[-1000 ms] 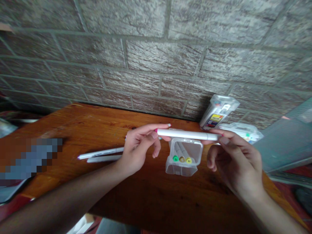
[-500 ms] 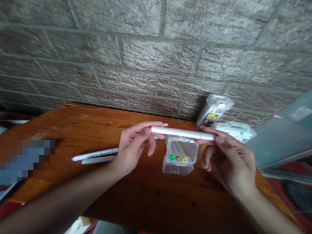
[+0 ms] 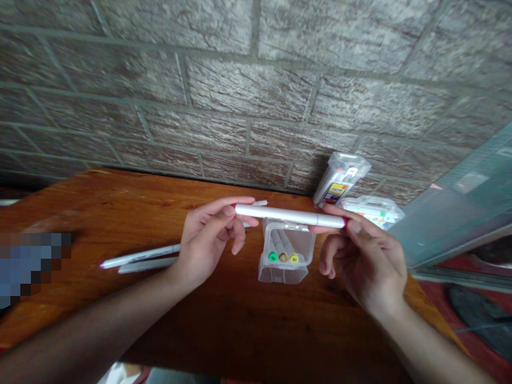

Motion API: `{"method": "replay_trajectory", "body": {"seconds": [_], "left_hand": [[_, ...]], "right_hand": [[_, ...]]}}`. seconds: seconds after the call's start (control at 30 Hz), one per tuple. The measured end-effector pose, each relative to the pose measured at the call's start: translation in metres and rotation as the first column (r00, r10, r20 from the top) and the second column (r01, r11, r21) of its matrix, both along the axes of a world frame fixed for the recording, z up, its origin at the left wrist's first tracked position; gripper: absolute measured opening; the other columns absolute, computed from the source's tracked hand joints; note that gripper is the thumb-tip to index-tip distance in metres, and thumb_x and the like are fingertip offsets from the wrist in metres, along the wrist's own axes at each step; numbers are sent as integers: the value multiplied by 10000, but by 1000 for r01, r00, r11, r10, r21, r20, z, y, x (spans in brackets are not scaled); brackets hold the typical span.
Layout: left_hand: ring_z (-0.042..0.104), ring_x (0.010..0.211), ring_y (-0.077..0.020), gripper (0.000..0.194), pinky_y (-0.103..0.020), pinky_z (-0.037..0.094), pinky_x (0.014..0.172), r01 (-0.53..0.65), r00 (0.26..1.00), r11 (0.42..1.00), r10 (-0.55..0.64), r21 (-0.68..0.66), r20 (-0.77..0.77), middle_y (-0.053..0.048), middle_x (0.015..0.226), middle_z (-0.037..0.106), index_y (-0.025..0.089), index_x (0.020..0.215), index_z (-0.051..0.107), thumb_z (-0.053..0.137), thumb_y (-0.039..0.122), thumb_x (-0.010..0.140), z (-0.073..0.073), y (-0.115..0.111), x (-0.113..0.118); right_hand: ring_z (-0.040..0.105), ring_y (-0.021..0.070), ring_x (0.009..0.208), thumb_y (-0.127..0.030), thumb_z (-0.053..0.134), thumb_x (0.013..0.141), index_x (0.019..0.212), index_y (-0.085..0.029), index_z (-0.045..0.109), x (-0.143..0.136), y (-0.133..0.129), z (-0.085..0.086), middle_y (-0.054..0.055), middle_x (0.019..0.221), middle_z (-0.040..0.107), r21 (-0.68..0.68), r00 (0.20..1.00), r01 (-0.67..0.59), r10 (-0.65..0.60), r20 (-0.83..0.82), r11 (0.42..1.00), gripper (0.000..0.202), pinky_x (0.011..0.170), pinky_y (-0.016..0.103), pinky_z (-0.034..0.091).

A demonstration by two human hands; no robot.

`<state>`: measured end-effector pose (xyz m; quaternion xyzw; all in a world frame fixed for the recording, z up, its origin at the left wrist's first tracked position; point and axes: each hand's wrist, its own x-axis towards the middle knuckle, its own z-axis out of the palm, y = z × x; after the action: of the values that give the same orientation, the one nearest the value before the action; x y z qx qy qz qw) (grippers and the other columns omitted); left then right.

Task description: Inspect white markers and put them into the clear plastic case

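The left hand [image 3: 206,240] pinches one end of a white marker [image 3: 280,214] and the right hand [image 3: 370,261] grips the other (both ends show magenta), holding it nearly level above a wooden table [image 3: 240,320]. Behind the marker, a clear case [image 3: 284,274] contains pens [image 3: 284,257] with green, brown and yellow ends. Farther back, a tall container [image 3: 343,178] sits near the block wall [image 3: 240,80].

Wooden table [image 3: 224,320] — loose markers [image 3: 140,256], clear box [image 3: 283,273] (coloured caps [image 3: 283,257] showing) — two plastic cases [image 3: 338,181].
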<state>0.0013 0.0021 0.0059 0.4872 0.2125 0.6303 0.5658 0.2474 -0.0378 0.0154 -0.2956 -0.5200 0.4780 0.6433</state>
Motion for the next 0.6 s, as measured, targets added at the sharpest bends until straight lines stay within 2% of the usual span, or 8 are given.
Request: {"method": "replay_trajectory", "body": {"seconds": [0.33, 0.6], "left_hand": [[565, 457, -94, 232, -216, 424, 427, -14, 1000, 1000, 14, 8, -25, -106, 868, 837, 192, 1134, 867, 719, 275, 975, -4, 0, -1], [540, 436, -88, 194, -219, 384, 416, -46, 997, 998, 49, 43, -62, -61, 764, 785, 189, 1048, 867, 754, 324, 965, -4, 0, -1]], "right_hand": [[706, 144, 471, -258, 638, 1063, 1281, -248, 804, 0, 1, -1, 99, 1041, 865, 36, 1000, 9, -10, 27, 999, 274, 377, 245, 533], [678, 132, 457, -303, 719, 1030, 1184, -247, 819, 2, 1, -4, 63, 927, 853, 75, 983, 109, -118, 142, 991, 192, 381, 242, 515]]}}
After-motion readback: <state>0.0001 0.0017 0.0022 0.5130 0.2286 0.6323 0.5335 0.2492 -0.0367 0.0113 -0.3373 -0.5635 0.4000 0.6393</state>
